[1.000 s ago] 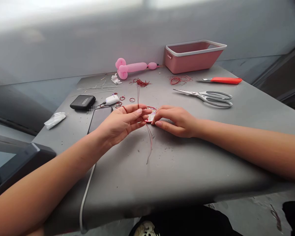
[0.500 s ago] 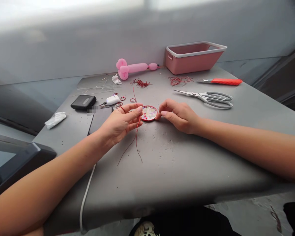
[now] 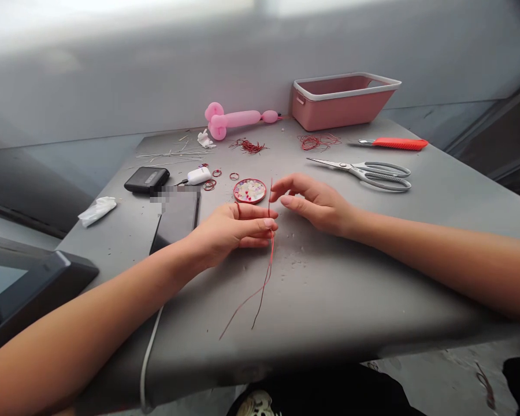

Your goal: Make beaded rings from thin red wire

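My left hand (image 3: 247,228) is closed, with a thin red cord (image 3: 270,254) pinched between thumb and fingers. Its short end rises above the fingertips, while two long tails hang toward me. A reddish ring or loop (image 3: 237,209) circles one of that hand's fingers. My right hand (image 3: 314,202) is just to the right, fingers curved and thumb a little apart from them, its fingertips beside the cord's upper end; I see nothing held in it. Behind my left hand lies a round red-rimmed dish (image 3: 250,200) of white, red and purple beads.
Scissors (image 3: 364,170) and a red-handled cutter (image 3: 398,144) lie at the right. Red cord bundles (image 3: 252,147), a pink balloon figure (image 3: 238,119) and a pink basket (image 3: 338,107) are at the back. A black box (image 3: 147,180) and a dark phone-like slab (image 3: 179,214) are left.
My left hand has moved right and toward me with the cord. The bead dish has shifted left and back. My right hand, formerly at the dish's rim, is now beside the cord's end.
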The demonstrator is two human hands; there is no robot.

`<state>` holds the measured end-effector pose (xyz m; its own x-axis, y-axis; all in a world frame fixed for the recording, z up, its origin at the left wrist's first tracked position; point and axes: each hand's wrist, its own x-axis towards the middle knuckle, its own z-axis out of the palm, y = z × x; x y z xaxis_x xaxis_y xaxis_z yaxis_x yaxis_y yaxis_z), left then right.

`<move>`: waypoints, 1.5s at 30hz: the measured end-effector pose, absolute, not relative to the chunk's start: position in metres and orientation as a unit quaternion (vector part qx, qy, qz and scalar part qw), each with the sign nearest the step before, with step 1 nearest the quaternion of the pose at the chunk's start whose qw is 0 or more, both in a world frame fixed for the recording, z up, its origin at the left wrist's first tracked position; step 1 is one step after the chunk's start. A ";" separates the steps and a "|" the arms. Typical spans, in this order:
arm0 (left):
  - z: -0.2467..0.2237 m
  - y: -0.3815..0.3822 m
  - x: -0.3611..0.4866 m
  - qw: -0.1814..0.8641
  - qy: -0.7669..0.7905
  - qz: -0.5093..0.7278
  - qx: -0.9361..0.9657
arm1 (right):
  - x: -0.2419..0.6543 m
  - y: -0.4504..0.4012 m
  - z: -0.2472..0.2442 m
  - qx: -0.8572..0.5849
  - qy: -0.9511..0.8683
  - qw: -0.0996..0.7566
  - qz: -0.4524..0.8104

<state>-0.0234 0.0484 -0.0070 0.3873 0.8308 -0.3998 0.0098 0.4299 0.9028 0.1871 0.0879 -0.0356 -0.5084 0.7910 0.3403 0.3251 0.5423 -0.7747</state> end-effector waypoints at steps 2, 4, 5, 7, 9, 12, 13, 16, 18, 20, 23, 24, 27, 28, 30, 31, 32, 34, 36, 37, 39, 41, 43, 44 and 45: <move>-0.007 0.048 -0.023 0.721 0.466 0.259 0.444 | 0.185 0.086 -0.035 -0.350 -0.752 0.364 0.423; -0.007 0.047 -0.022 0.730 0.471 0.237 0.435 | 0.183 0.085 -0.035 -0.337 -0.712 0.365 0.497; -0.007 0.046 -0.021 0.732 0.474 0.233 0.430 | 0.183 0.084 -0.035 -0.328 -0.697 0.363 0.524; -0.006 0.046 -0.020 0.735 0.475 0.233 0.424 | 0.183 0.084 -0.034 -0.308 -0.677 0.363 0.562; -0.005 0.045 -0.019 0.739 0.468 0.240 0.421 | 0.184 0.082 -0.034 -0.295 -0.662 0.365 0.585; -0.005 0.044 -0.017 0.742 0.464 0.244 0.417 | 0.183 0.079 -0.032 -0.283 -0.636 0.375 0.612; -0.005 0.044 -0.017 0.744 0.466 0.241 0.413 | 0.183 0.078 -0.031 -0.281 -0.625 0.380 0.621; -0.006 0.044 -0.016 0.752 0.469 0.233 0.400 | 0.181 0.076 -0.030 -0.276 -0.602 0.387 0.641; -0.007 0.043 -0.016 0.753 0.471 0.233 0.395 | 0.180 0.076 -0.030 -0.270 -0.596 0.389 0.649; -0.008 0.043 -0.016 0.753 0.470 0.236 0.394 | 0.180 0.077 -0.031 -0.261 -0.593 0.398 0.649; -0.009 0.043 -0.017 0.752 0.464 0.240 0.402 | 0.180 0.076 -0.030 -0.255 -0.582 0.418 0.649; -0.009 0.044 -0.018 0.750 0.462 0.240 0.408 | 0.179 0.076 -0.029 -0.255 -0.578 0.422 0.650; -0.010 0.044 -0.019 0.746 0.461 0.235 0.420 | 0.179 0.074 -0.026 -0.267 -0.571 0.434 0.644; -0.010 0.044 -0.019 0.744 0.465 0.233 0.420 | 0.178 0.074 -0.025 -0.276 -0.570 0.440 0.636; -0.010 0.044 -0.018 0.736 0.479 0.234 0.418 | 0.178 0.074 -0.025 -0.297 -0.570 0.451 0.619; -0.010 0.043 -0.017 0.730 0.485 0.239 0.417 | 0.178 0.074 -0.025 -0.305 -0.571 0.454 0.612; -0.010 0.043 -0.017 0.724 0.490 0.247 0.418 | 0.178 0.075 -0.025 -0.309 -0.572 0.455 0.608; -0.010 0.042 -0.016 0.708 0.494 0.273 0.424 | 0.179 0.075 -0.027 -0.307 -0.578 0.450 0.607; -0.011 0.042 -0.016 0.694 0.490 0.303 0.432 | 0.179 0.076 -0.028 -0.303 -0.585 0.440 0.610; -0.011 0.042 -0.017 0.688 0.484 0.316 0.439 | 0.179 0.076 -0.029 -0.305 -0.588 0.435 0.610; -0.013 0.043 -0.017 0.674 0.469 0.331 0.465 | 0.178 0.076 -0.029 -0.315 -0.593 0.429 0.604; -0.016 0.044 -0.018 0.648 0.463 0.338 0.501 | 0.177 0.074 -0.028 -0.332 -0.597 0.423 0.596; -0.019 0.044 -0.017 0.614 0.464 0.350 0.534 | 0.176 0.073 -0.026 -0.339 -0.603 0.410 0.594; -0.020 0.044 -0.016 0.600 0.465 0.354 0.546 | 0.175 0.072 -0.026 -0.337 -0.605 0.403 0.598; -0.021 0.044 -0.016 0.592 0.463 0.359 0.554 | 0.175 0.071 -0.025 -0.332 -0.606 0.398 0.603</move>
